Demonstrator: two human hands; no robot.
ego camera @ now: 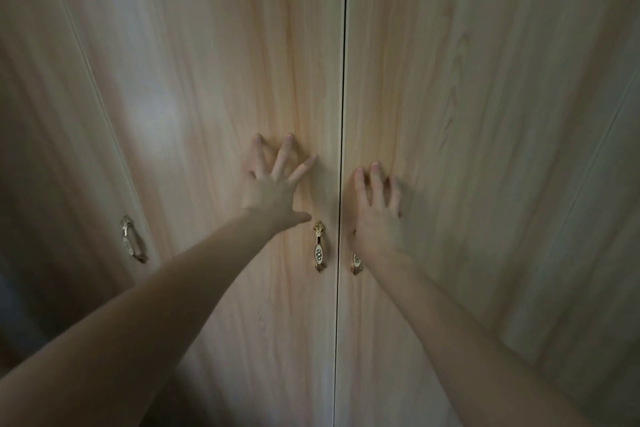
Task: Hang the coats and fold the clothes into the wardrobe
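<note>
Fingers spread flat, both my hands: left hand [273,189], right hand [379,218] pressing pale wood-grain wardrobe doors [207,80]. Upright gold-and-white handle [319,246] just below-right of left palm.

Light wood-grain wardrobe [214,80], doors closed, ornate gold handles [319,246] beside the seam.

The wardrobe [214,80] fills the view, its light wood-grain doors closed. A dark vertical seam runs between the two middle doors. Against the left middle door [263,45] rests the left hand [273,191], fingers [286,152] spread flat on the wood; against the right middle door [467,80] rests the right hand [379,215]. A gold and white handle [319,247] sits just left of the seam, another [356,262] just right of it, partly hidden by the right wrist. A third handle [131,239] shows far left.
</note>
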